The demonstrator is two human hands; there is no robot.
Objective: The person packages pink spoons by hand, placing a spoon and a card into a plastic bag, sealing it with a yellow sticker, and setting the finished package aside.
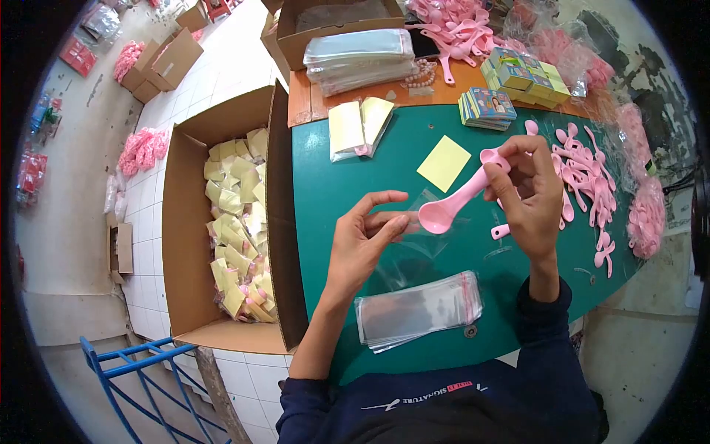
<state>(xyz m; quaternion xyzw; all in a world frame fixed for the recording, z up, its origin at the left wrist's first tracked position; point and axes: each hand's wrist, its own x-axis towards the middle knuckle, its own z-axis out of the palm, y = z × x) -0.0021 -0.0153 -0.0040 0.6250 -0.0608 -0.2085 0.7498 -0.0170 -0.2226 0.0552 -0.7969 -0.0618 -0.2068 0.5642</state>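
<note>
A pink double-ended spoon (464, 194) hangs tilted over the green table, its small end pinched in my right hand (526, 196). Its larger bowl points toward my left hand (367, 240), whose thumb and fingers close on the edge of a clear plastic bag (414, 255). The bag is thin and hard to outline against the green. Beyond the spoon lies a single yellow card (444, 163). Nearer my body rests a stack of clear bags (418, 311). To the right, loose pink spoons (584, 174) are spread in a pile.
At the left stands an open cardboard box (177, 244) with many packed yellow-card bags (240, 214). Two packed cards (360, 127), small printed booklets (487, 109) and more clear bags (360, 58) lie farther back. A blue metal frame (140, 362) is at lower left.
</note>
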